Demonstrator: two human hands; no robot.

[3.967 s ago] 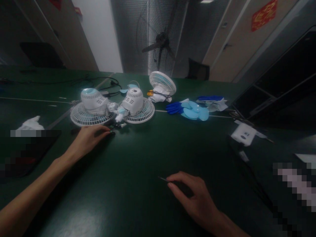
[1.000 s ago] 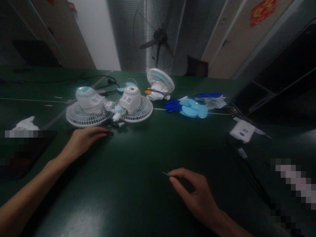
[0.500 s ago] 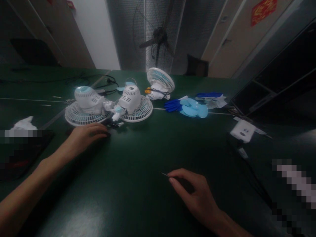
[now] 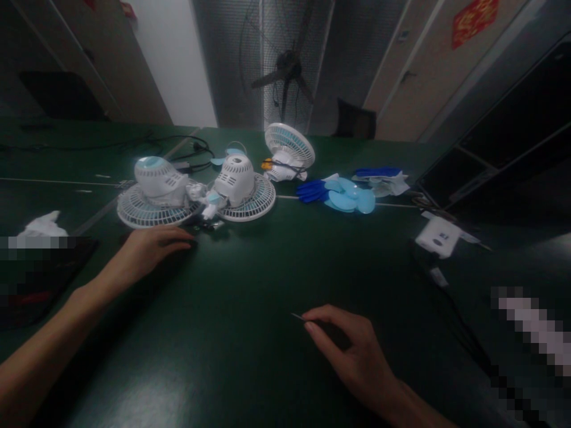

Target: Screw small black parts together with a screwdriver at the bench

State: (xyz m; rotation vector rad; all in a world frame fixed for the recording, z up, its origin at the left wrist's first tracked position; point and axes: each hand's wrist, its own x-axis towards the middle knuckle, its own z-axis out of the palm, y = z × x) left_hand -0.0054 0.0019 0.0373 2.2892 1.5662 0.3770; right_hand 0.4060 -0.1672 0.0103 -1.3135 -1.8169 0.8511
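Note:
My left hand [image 4: 149, 248] lies on the green table [image 4: 250, 279], fingers together and curled down over a spot just in front of a white and light-blue small fan [image 4: 156, 189] that lies face down. What is under the fingers is hidden. Small dark parts [image 4: 206, 225] lie just beyond the fingertips. My right hand [image 4: 350, 348] rests lower right, fingers pinched round a thin metal tool whose tip [image 4: 297, 317] pokes out to the left.
A second face-down fan [image 4: 243, 185] and a third fan [image 4: 288, 152] lie behind. Blue fan blades [image 4: 350, 201] and blue gloves [image 4: 311, 191] lie to the right, with a white box [image 4: 438, 236], black cables [image 4: 190, 147] and a white cloth [image 4: 42, 224].
My left hand has drawn back slightly toward me, away from the small dark parts. The right hand keeps its place with the tool.

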